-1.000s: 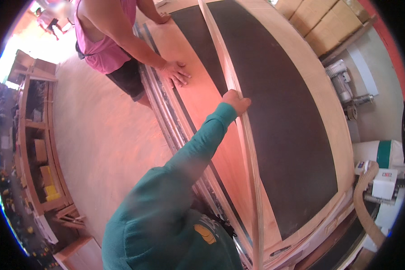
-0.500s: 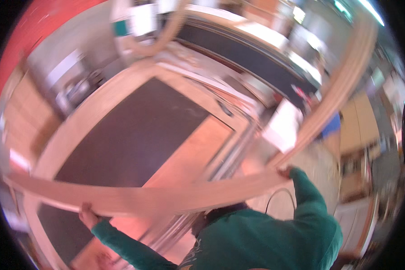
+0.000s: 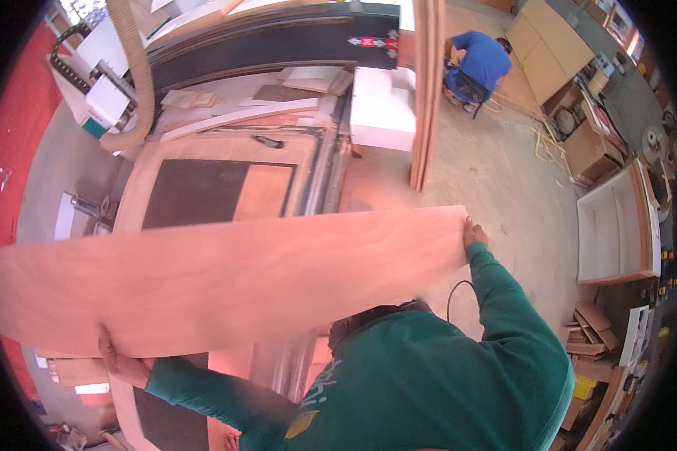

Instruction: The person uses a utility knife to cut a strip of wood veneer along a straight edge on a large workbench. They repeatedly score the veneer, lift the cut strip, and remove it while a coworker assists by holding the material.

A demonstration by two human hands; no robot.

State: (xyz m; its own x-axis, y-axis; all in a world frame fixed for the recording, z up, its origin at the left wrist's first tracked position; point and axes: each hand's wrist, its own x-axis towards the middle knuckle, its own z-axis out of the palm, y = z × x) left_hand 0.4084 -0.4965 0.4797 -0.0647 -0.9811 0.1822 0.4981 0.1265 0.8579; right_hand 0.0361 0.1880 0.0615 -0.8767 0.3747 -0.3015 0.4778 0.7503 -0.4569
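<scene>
A long, thin plywood board (image 3: 226,282) spans the picture from the left rim to right of centre, its broad pale face showing. My left hand (image 3: 120,362) grips its lower edge near the left end, thumb over the face. At the far right end, my right hand (image 3: 475,233) is closed round the board's edge. Behind and below the board lies a flat bed with a large wooden frame (image 3: 134,192), holding a dark panel (image 3: 192,193) and a strip of plywood (image 3: 265,189). The board hides the middle of it.
Beyond the bed run a long dark machine beam (image 3: 278,41) and a ribbed hose (image 3: 139,71). Upright wooden strips (image 3: 426,98) stand beside a white box (image 3: 382,109). A co-worker in blue (image 3: 480,64) crouches at the back. An open white cabinet (image 3: 617,225) is at right.
The board has tilted from nearly edge-on to showing its broad face. Both hands still hold it. The view has turned, bringing the crouching co-worker into clear sight.
</scene>
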